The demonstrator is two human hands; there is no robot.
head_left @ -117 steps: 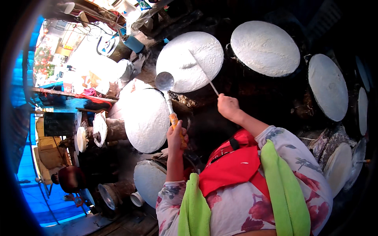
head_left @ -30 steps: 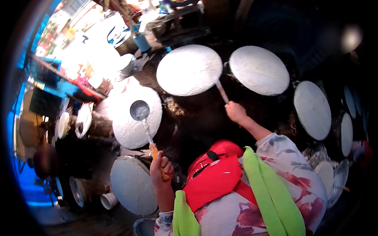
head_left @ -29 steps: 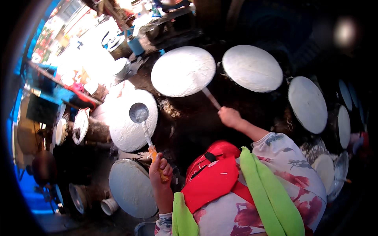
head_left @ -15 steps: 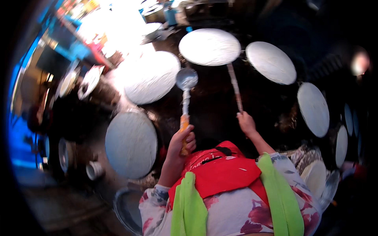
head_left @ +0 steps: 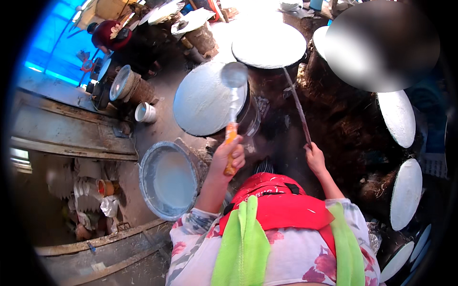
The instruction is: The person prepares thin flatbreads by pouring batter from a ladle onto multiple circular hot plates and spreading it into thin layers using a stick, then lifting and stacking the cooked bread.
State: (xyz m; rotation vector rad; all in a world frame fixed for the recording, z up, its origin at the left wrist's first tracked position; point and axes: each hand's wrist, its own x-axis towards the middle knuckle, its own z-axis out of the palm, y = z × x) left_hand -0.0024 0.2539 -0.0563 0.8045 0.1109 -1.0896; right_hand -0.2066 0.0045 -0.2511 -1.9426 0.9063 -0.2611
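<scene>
Fingers of left hand [head_left: 228, 156] wrapped tight round orange handle of ladle [head_left: 234, 97]; ladle upright, its metal bowl over far edge of round white-coated steaming surface [head_left: 205, 102]. Right hand [head_left: 315, 158] closed on near end of thin stick [head_left: 296, 107]; stick angles up and away, tip reaching near rim of second white round surface [head_left: 269, 45] further back. Hands apart, ladle left of stick. Below left hand, left of the arm: big metal basin [head_left: 168, 180] holding pale liquid batter. More white round surfaces [head_left: 397, 117] curve down the right side over dark clay stoves. Small white cup [head_left: 145, 112] on ground left of the near surface. Another person in red [head_left: 109, 34] far back left.
</scene>
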